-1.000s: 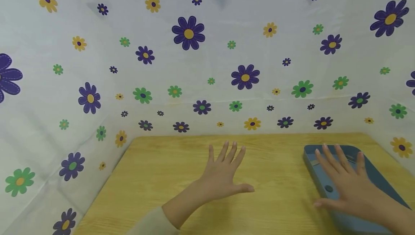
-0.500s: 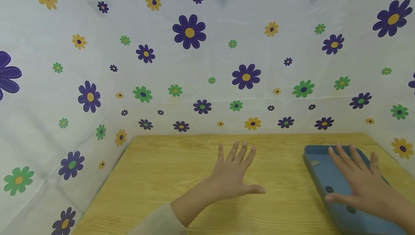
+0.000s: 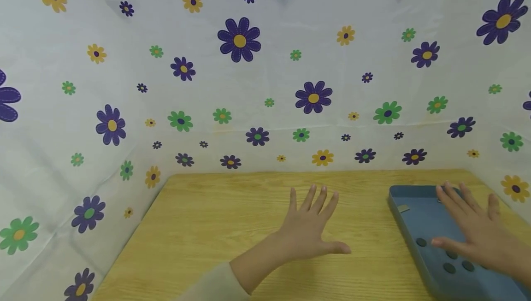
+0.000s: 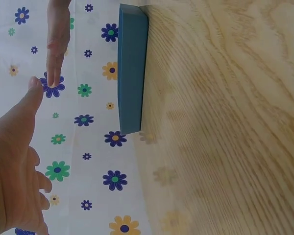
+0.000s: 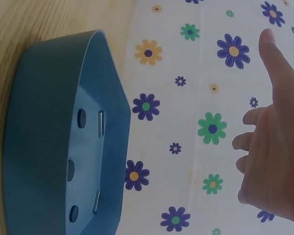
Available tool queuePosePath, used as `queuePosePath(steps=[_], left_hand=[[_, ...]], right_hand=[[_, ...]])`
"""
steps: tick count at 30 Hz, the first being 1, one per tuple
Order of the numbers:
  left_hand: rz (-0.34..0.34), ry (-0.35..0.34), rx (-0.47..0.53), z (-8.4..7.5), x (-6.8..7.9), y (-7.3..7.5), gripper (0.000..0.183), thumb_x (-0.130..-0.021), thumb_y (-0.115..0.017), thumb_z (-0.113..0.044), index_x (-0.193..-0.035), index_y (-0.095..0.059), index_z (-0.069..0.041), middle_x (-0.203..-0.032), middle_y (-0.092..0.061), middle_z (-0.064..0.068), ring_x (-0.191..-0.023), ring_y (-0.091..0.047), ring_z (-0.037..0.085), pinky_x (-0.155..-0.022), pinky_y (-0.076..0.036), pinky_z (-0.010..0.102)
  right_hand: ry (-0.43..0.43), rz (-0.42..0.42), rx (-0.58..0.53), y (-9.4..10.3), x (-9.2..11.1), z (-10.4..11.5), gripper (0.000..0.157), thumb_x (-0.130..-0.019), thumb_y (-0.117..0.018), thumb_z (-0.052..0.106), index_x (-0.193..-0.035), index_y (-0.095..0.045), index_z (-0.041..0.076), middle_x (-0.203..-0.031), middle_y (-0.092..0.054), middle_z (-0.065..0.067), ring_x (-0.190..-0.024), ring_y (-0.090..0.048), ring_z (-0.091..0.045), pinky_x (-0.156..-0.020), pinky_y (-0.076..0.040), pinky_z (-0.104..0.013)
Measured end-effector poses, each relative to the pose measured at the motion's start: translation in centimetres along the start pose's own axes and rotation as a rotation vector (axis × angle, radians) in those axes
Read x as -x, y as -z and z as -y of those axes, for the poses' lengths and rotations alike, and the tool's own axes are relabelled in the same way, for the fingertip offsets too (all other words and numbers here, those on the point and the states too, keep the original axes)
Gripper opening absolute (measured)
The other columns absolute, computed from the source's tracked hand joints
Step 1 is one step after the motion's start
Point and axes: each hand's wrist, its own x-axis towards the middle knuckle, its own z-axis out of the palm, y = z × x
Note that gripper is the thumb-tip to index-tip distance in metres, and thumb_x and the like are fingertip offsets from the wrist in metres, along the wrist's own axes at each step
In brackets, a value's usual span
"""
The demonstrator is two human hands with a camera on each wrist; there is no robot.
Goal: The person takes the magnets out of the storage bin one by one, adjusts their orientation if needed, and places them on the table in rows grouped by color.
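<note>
The biggest thing is a white cloth point(image 3: 274, 24) with purple, green and yellow flowers, which stands up like walls at the back and on both sides. Next comes the counter point(image 3: 215, 218), made of yellow wood with wavy lines. On the right side of the counter sits a blue tray point(image 3: 429, 222) with low walls and round corners. The left hand point(image 3: 306, 232) is up in the air over the middle of the counter, with its fingers straight and spread and its thumb pointing at the other hand. The right hand point(image 3: 477, 236) is up above the tray, not touching it, and its fingers are spread wide too. Both hands hold nothing. A pale sleeve point(image 3: 215, 285) covers part of the left arm. Some dark round discs point(image 3: 449, 268) lie in the near part of the tray. Smallest are two thin shiny bars point(image 5: 101, 124), also inside the tray; I cannot tell what they are.
</note>
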Motion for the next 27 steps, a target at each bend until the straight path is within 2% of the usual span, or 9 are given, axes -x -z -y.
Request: queuePosePath(steps=[5, 10, 19, 22, 27], left_hand=[[-0.010, -0.020, -0.023, -0.6, -0.5, -0.3, 0.096, -0.074, -0.026, -0.082, -0.139, 0.021, -0.029, -0.152, 0.005, 0.006, -0.138, 0.009, 0.027, -0.102, 0.005, 0.065], [0.010, -0.023, -0.022, -1.3, -1.0, -0.3, 0.094, -0.075, -0.025, -0.081, -0.139, 0.021, -0.031, -0.152, 0.007, 0.004, -0.139, 0.008, 0.026, -0.103, 0.004, 0.064], [0.024, -0.023, 0.000, -2.4, -2.0, -0.5, 0.094, -0.074, -0.024, -0.081, -0.139, 0.021, -0.030, -0.151, 0.009, 0.004, -0.138, 0.011, 0.026, -0.103, 0.004, 0.064], [0.026, -0.025, 0.010, -2.9, -2.4, -0.6, 0.093, -0.075, -0.024, -0.081, -0.139, 0.020, -0.030, -0.152, 0.008, 0.004, -0.138, 0.011, 0.025, -0.104, 0.003, 0.063], [0.040, -0.021, 0.037, -3.9, -3.0, -0.7, 0.093, -0.075, -0.026, -0.081, -0.139, 0.020, -0.032, -0.152, 0.005, 0.004, -0.138, 0.013, 0.024, -0.104, 0.004, 0.062]], right_hand=[[-0.032, 0.018, 0.042, -0.4, 0.3, -0.8, 0.110, -0.077, -0.063, 0.053, -0.144, 0.013, 0.011, -0.148, 0.017, -0.018, -0.128, 0.035, -0.022, -0.088, 0.032, -0.060], [-0.053, 0.000, 0.082, -0.7, 0.9, -1.1, 0.113, -0.073, -0.065, 0.055, -0.144, 0.014, 0.014, -0.148, 0.021, -0.013, -0.129, 0.035, -0.020, -0.089, 0.031, -0.060], [-0.178, 0.076, 0.113, -0.9, 1.7, -2.3, 0.115, -0.075, -0.059, 0.061, -0.142, 0.016, 0.006, -0.145, 0.021, -0.023, -0.128, 0.029, -0.039, -0.090, 0.030, -0.059], [-0.206, 0.051, 0.135, -1.2, 2.0, -3.0, 0.116, -0.074, -0.058, 0.062, -0.142, 0.018, 0.006, -0.144, 0.022, -0.023, -0.129, 0.028, -0.039, -0.092, 0.029, -0.058], [-0.205, -0.018, 0.160, -1.9, 2.6, -3.9, 0.118, -0.071, -0.060, 0.064, -0.142, 0.018, 0.011, -0.145, 0.022, -0.020, -0.130, 0.031, -0.031, -0.097, 0.026, -0.058]])
